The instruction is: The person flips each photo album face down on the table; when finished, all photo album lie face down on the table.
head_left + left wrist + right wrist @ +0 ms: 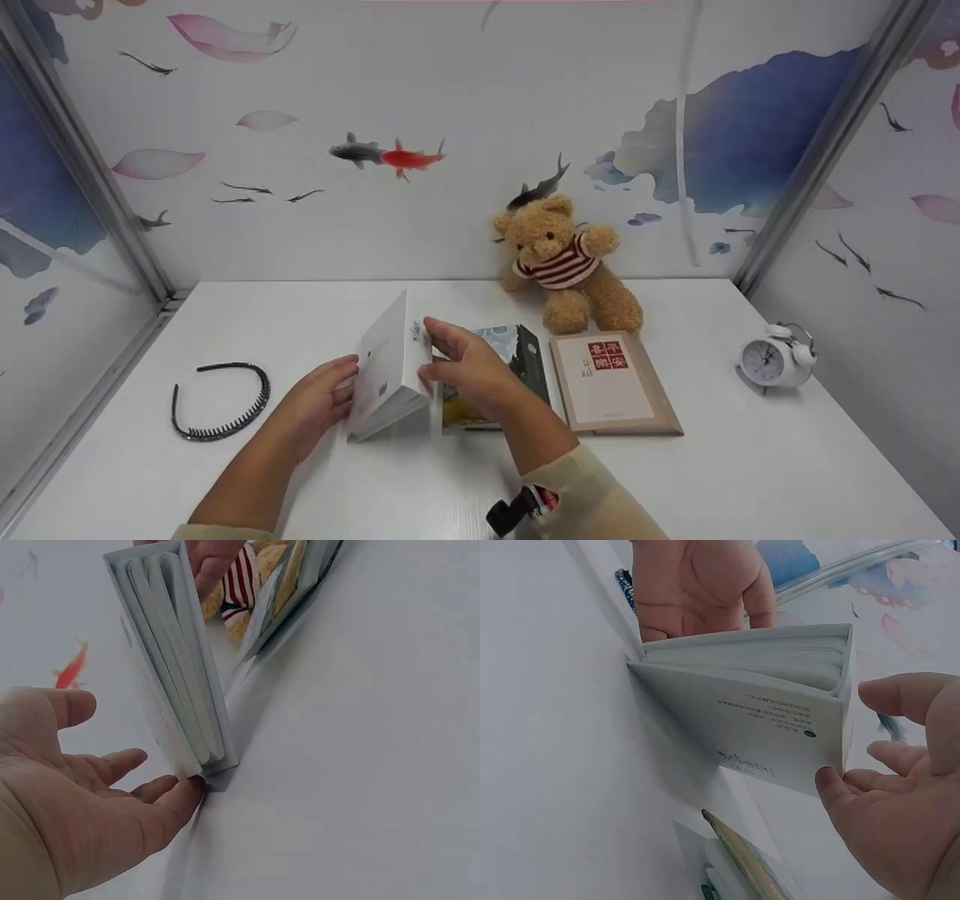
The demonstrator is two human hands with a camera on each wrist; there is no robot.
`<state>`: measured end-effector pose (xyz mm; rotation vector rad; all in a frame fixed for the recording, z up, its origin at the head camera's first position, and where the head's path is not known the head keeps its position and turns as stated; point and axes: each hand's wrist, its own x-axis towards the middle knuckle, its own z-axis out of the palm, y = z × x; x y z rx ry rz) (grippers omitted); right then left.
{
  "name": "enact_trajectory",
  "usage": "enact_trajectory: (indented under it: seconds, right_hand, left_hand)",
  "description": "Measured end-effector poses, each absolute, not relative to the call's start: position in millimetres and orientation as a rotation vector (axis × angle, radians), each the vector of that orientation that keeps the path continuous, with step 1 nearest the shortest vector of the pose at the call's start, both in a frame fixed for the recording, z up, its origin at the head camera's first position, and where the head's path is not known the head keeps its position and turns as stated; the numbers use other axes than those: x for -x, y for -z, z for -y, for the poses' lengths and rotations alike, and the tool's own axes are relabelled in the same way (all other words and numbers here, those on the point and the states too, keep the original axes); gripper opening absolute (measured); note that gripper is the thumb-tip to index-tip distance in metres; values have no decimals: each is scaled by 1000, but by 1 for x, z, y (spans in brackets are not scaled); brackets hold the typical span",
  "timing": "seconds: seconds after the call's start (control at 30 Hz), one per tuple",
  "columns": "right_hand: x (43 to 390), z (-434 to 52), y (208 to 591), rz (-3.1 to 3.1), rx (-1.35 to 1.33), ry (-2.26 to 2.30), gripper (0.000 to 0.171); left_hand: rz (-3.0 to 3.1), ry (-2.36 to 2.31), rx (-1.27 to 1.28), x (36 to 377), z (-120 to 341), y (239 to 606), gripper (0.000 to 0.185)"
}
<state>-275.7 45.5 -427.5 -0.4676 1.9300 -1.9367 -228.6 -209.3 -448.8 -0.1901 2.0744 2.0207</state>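
Note:
A white book (379,367) with black script on its cover stands tilted between both hands. Its pages (176,660) show edge-on in the left wrist view. My left hand (319,401) is beside the book's left cover, fingers extended; one fingertip touches the book's lower edge in the left wrist view. On the other side, my right hand (476,371) has its fingertips against the book near the spine, thumb and fingers spread. Partly behind the right hand lies a dark, picture-covered book (529,367). Right of that is a beige book (611,382) with red characters.
A teddy bear (559,262) in a striped shirt sits against the back wall. At left lies a black toothed headband (225,427). A white alarm clock (776,358) stands near the table's right edge. Painted panels (450,90) enclose the white table (420,495).

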Motion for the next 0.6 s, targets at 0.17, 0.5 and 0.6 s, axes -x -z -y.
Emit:
enact_trajectory:
  seconds: [0.17,0.5,0.6]
  right_hand:
    - [278,-44,437,-1963,465,1907,75]
    - [280,-40,450,-2032,380,1821,69]
    - [279,-38,454,-2049,364,1798,70]
  left_hand:
    - [-2110,-1994,249,230,215,448,62]
    - [-2132,-1975,259,234,220,451,65]
    - [-2150,-1957,276,234,221,452,64]
